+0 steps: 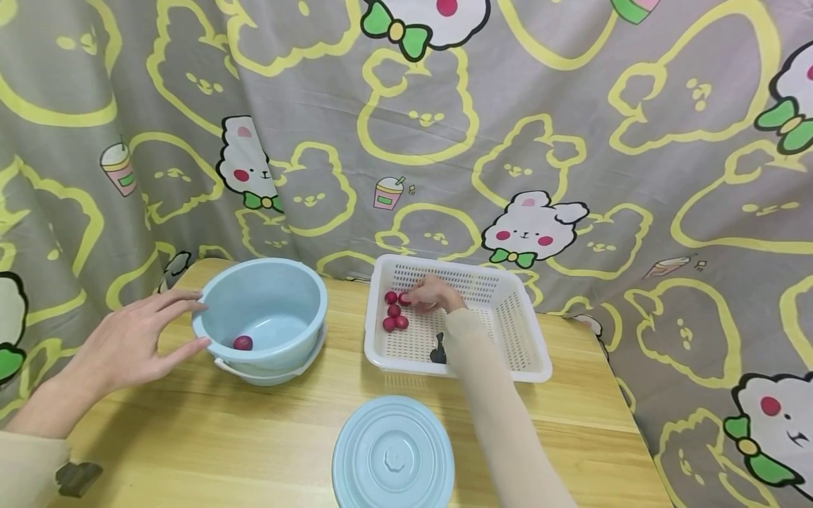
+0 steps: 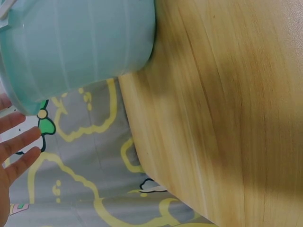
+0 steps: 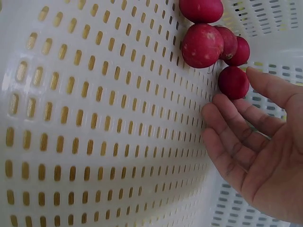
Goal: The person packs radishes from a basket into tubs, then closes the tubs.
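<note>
My right hand [image 1: 433,295] reaches into the white plastic basket [image 1: 540,346]. Its thumb and fingertips pinch a red radish [image 3: 233,82] beside several other radishes [image 3: 202,46] clustered at the basket's left end. On the left, my left hand [image 1: 136,342] is at the rim of a light blue bucket [image 1: 279,360], its fingers spread and extended; the fingertips are right at the rim. One radish [image 1: 243,343] lies on the bottom of the bucket. In the left wrist view the bucket's side [image 2: 80,42] shows above the fingers [image 2: 21,144].
A round light blue lid [image 1: 394,451] lies on the wooden table [image 1: 254,437] in front of the basket. The bucket's white handle [image 1: 311,356] hangs down against its side. A patterned curtain [image 1: 432,176] hangs behind the table.
</note>
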### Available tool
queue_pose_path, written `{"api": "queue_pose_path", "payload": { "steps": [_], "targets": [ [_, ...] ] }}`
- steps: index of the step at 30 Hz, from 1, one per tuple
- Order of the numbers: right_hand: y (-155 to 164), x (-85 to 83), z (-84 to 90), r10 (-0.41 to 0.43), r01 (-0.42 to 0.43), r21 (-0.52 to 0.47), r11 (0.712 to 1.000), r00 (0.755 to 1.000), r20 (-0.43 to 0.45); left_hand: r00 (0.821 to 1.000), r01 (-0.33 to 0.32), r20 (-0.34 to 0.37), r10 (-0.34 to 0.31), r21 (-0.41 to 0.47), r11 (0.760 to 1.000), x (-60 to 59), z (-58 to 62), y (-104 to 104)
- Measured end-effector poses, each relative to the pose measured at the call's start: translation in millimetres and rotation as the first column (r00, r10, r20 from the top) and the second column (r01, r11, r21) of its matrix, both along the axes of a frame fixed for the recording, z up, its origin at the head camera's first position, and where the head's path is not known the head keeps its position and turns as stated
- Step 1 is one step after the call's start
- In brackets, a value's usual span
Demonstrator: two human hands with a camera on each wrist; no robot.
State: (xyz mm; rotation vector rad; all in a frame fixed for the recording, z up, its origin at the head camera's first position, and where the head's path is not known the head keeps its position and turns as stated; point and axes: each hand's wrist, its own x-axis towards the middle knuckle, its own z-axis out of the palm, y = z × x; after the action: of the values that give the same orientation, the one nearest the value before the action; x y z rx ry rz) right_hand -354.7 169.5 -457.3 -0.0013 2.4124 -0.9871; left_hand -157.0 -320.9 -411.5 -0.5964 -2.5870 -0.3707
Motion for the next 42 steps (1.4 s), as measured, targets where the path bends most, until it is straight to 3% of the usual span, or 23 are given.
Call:
{"api": "queue_pose_path", "payload": {
  "steps": [15, 34, 42],
  "targets": [
    [2, -1.2, -2.2, -0.036, 0.036, 0.014, 0.999, 0.999, -0.009, 1.0, 0.003, -0.006, -0.003, 0.0, 1.0, 0.9, 2.9, 3],
    [10, 6.3, 19.6, 0.049, -0.051, -0.032, 0.998, 0.998, -0.047, 1.0, 0.011, -0.014, -0.011, -0.01, 1.0, 0.0, 1.0, 0],
    [12, 6.1, 31.4, 0.031, -0.036, -0.067, 0.997, 0.997, -0.077, 1.0, 0.015, -0.015, -0.016, -0.032, 0.999, 0.3, 0.4, -1]
  ]
}}
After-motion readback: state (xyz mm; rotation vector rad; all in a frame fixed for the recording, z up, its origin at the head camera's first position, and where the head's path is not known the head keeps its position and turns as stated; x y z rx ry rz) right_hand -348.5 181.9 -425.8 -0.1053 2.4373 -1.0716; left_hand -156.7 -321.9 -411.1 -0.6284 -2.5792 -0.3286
